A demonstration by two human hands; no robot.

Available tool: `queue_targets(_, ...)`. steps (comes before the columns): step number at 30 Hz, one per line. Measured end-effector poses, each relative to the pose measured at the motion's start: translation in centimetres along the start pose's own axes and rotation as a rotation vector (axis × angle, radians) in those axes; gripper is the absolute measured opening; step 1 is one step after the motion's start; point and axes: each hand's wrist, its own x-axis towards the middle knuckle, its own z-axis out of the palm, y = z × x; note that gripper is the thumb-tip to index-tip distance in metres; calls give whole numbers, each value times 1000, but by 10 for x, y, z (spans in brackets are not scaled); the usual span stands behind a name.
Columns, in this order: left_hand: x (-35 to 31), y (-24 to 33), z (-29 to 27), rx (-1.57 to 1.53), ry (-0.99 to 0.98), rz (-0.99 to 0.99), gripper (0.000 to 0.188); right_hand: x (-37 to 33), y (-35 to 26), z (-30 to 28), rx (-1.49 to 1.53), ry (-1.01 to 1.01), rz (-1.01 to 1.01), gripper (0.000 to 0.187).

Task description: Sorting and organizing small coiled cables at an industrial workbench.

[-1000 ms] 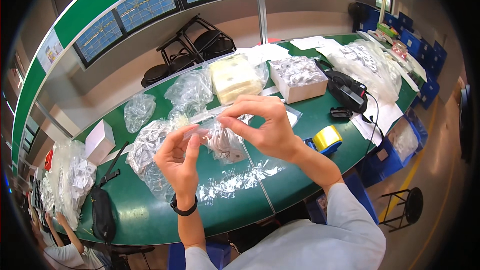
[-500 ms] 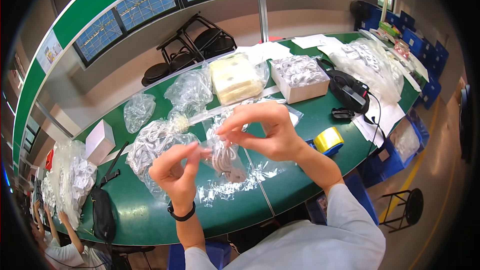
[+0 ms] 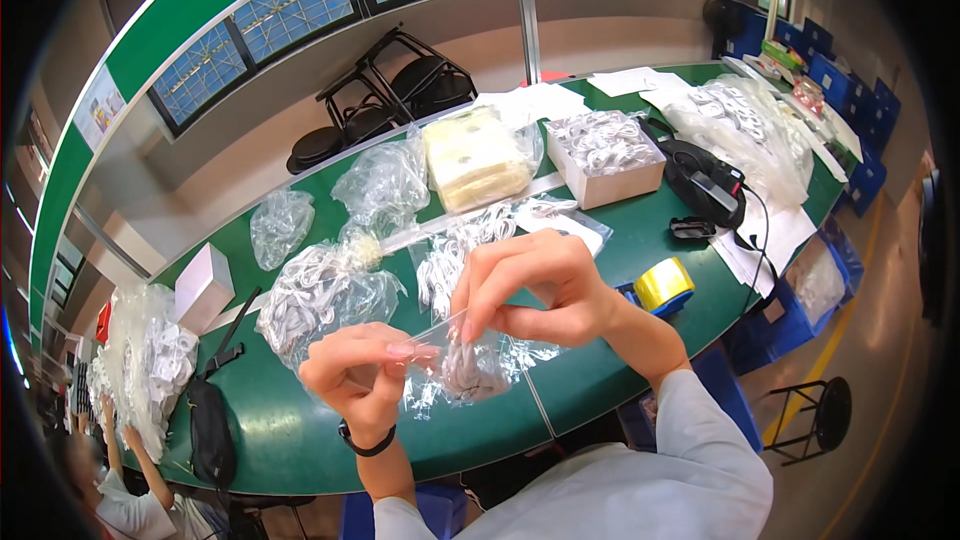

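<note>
A small clear plastic bag (image 3: 478, 380) hangs between my two hands above the table, with a coiled white cable (image 3: 462, 365) inside it. My left hand (image 3: 352, 368) pinches the bag's edge between thumb and fingertips. Bent over the other side of the bag's top, my right hand (image 3: 545, 290) has its thumb and fingertips closed at the plastic. Its fingers partly cover the upper part of the coil. Beneath the bag lie many small white scraps (image 3: 420, 402), and just beyond it a pile of white cables (image 3: 440, 275).
The green table (image 3: 320, 445) also bears a clear bag of white cables (image 3: 310, 290), a stack of yellowish sheets (image 3: 475, 165), a box of cables (image 3: 610, 185), a yellow tape roll (image 3: 662, 288) and a black waist bag (image 3: 708, 180). Another person's arms (image 3: 145, 460) show at far left.
Both hands have come lower, the right one closer over the bag's top. The bag has dropped with them, and the cable pile behind shows more.
</note>
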Motion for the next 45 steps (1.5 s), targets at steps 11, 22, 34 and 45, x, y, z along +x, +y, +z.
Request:
queue_targets(11,3,-10,-4,-128,-45,66,14,-4,4,-4,41,-38,-54,25)
queue_targets(22,10,-12,0,19,-36,64,4,-13,2,-12,-37,2,18,31)
queue_targets(34,13,-15,-1,227,-92,110,18,-15,1,-16,-182,57,93,23)
queue_targets(45,23,-6,35,118,122,-226,33,-13,3,-9,-336,180,186,28)
